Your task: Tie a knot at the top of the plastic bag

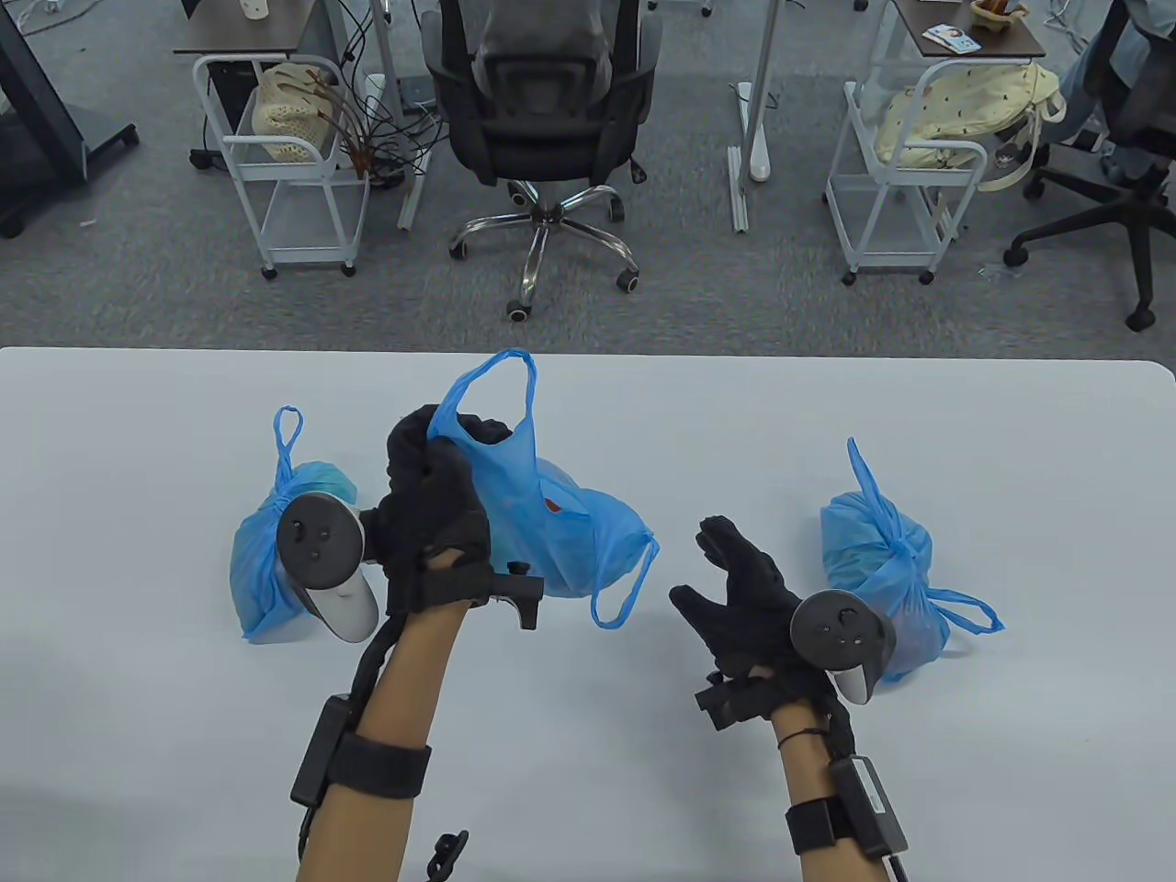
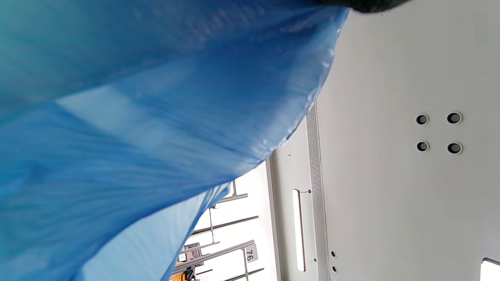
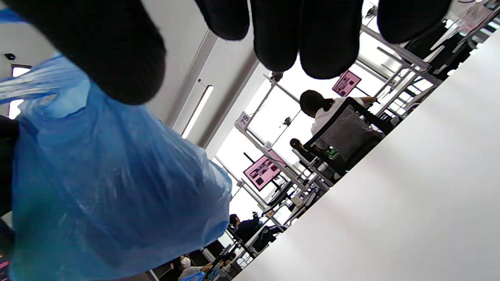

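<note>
My left hand grasps one handle of the untied bag, lifting it off the surface; my right hand is released, ready for the other handle.

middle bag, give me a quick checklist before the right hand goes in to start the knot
1. Left hand grips one side of the middle bag near its upper handle loop: ok.
2. Right hand free to take the other side: ok, fingers spread, touching nothing.
3. Lower handle loop within reach: ok, it hangs loose between bag and right hand.
4. Top still untied: ok, both loops apart.
5. Neighbours out of the way: ok, left tied bag and right tied bag lie apart on the table.
6. Contents settled inside: cannot tell, only something reddish shows through the plastic.
</note>
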`<control>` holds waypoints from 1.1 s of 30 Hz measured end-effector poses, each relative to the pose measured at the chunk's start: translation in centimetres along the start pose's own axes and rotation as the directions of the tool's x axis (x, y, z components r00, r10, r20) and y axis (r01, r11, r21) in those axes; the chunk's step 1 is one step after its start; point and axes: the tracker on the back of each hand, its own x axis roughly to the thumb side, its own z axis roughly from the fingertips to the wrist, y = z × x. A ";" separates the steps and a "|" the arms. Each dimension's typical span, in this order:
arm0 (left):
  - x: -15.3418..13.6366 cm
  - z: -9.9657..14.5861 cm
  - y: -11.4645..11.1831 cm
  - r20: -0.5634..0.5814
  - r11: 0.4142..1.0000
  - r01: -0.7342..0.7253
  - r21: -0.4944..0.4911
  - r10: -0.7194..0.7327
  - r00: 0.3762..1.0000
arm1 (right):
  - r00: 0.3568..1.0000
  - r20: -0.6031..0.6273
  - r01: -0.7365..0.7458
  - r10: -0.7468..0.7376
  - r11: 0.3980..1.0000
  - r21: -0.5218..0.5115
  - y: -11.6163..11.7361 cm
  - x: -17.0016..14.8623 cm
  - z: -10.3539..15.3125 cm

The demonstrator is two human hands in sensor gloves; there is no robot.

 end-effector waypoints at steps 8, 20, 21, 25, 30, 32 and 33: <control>-4.3 3.6 -1.9 -0.115 0.976 -0.219 -0.011 0.216 0.970 | 0.993 0.076 0.091 -0.096 0.994 0.064 0.2 2.6 0.4; -10.7 7.1 -1.8 -0.255 0.914 -0.404 -0.041 0.381 0.889 | 0.948 0.215 -0.247 0.236 0.969 0.026 3.7 5.1 1.1; -11.2 7.2 -1.7 -0.255 0.915 -0.399 -0.052 0.374 0.892 | 0.947 0.219 -0.245 0.237 0.970 0.010 3.8 5.2 1.2; -12.5 7.1 -1.0 -0.300 0.895 -0.429 -0.124 0.379 0.876 | 0.972 0.164 -0.172 0.167 0.985 0.011 4.4 5.5 1.3; -12.0 6.9 0.5 -0.275 0.921 -0.334 -0.201 0.274 0.921 | 0.993 -0.003 0.115 -0.115 0.993 0.003 4.5 4.7 1.3; -11.1 6.6 1.1 -0.226 0.928 -0.253 -0.272 0.194 0.955 | 0.980 -0.046 0.193 -0.194 0.981 -0.027 4.2 4.4 1.3; -10.5 6.5 1.3 -0.196 0.932 -0.198 -0.305 0.142 0.970 | 0.972 -0.063 0.226 -0.228 0.973 -0.038 4.1 4.4 1.3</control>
